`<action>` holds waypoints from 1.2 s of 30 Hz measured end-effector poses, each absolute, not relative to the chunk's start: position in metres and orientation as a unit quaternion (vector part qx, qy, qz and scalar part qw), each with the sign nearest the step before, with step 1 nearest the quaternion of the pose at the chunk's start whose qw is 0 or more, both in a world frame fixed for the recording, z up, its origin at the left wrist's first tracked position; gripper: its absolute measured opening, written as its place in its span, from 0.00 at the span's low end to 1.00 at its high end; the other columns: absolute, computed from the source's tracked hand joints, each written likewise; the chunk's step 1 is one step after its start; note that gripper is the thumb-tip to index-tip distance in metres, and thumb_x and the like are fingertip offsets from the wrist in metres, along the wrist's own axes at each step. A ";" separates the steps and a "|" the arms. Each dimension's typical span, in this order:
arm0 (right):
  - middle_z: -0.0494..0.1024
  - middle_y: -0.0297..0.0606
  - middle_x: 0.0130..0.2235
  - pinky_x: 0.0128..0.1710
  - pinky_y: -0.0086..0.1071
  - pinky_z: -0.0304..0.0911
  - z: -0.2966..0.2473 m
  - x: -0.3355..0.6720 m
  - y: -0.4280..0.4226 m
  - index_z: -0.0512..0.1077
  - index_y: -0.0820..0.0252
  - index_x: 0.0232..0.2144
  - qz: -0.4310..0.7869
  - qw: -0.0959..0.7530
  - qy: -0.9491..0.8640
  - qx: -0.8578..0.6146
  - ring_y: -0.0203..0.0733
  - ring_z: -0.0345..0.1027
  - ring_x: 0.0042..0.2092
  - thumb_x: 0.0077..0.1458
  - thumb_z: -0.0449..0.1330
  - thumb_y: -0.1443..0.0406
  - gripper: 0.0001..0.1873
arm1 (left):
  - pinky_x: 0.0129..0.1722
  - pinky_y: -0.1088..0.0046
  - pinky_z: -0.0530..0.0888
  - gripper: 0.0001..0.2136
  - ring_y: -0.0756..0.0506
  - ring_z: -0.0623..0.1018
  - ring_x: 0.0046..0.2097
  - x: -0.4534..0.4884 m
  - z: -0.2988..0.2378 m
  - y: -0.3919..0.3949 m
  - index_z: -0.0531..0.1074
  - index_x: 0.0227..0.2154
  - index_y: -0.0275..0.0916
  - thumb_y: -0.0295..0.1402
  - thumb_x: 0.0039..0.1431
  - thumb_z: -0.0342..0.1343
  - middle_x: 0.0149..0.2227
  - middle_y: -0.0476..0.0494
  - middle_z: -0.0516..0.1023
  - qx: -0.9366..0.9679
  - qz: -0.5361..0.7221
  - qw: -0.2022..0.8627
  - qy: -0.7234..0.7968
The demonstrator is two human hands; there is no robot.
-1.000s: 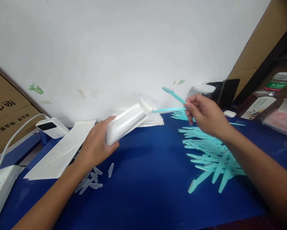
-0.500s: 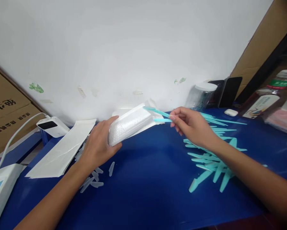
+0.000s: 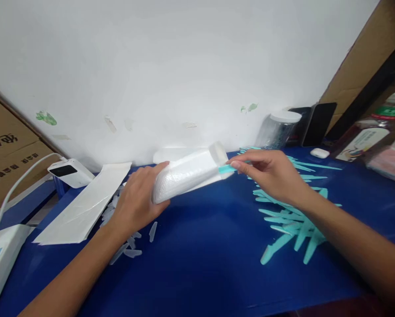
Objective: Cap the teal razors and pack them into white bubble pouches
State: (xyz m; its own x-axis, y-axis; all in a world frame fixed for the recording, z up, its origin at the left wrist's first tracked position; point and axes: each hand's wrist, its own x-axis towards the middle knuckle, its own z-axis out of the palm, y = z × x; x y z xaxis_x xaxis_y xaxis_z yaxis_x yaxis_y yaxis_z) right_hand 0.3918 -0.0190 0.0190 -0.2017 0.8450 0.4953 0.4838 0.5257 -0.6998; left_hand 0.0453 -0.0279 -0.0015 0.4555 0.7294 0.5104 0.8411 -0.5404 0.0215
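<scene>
1 head camera looks forward and down, near the left hand (image 3: 136, 200) and right hand (image 3: 270, 176); faces the white wall (image 3: 184, 66).

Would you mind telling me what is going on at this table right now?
A person's left hand grips a white pouch, tilted above the blue table. The right hand pinches the end of a teal stick that sits mostly inside the pouch's open mouth. More teal sticks lie piled by the right forearm; small clear caps and flat white bags lie near the left hand.
</scene>
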 end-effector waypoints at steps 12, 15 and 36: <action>0.85 0.38 0.51 0.44 0.43 0.74 0.022 0.371 -0.048 0.83 0.44 0.54 0.078 0.528 -0.772 -0.346 0.49 0.80 0.47 0.72 0.59 0.66 0.16 | 0.58 0.51 0.77 0.41 0.31 0.78 0.61 0.074 -0.014 -0.051 0.60 0.69 0.47 0.29 0.53 0.68 0.64 0.38 0.74 -0.801 -0.362 0.038 -0.476; 0.81 0.39 0.58 0.43 0.45 0.75 0.030 0.373 -0.050 0.80 0.41 0.58 0.044 0.633 -0.692 -0.343 0.51 0.78 0.50 0.70 0.62 0.65 0.18 | 0.47 0.56 0.82 0.43 0.34 0.82 0.52 0.074 -0.006 -0.047 0.58 0.69 0.46 0.34 0.53 0.72 0.55 0.40 0.78 -0.700 -0.501 -0.026 -0.508; 0.85 0.36 0.48 0.33 0.31 0.70 -0.008 0.343 -0.053 0.80 0.54 0.55 0.369 0.271 -0.796 -0.396 0.38 0.76 0.36 0.65 0.68 0.51 0.21 | 0.57 0.58 0.78 0.25 0.36 0.79 0.60 0.092 -0.026 -0.048 0.65 0.65 0.45 0.45 0.71 0.62 0.59 0.37 0.78 -0.649 -0.494 -0.395 -0.423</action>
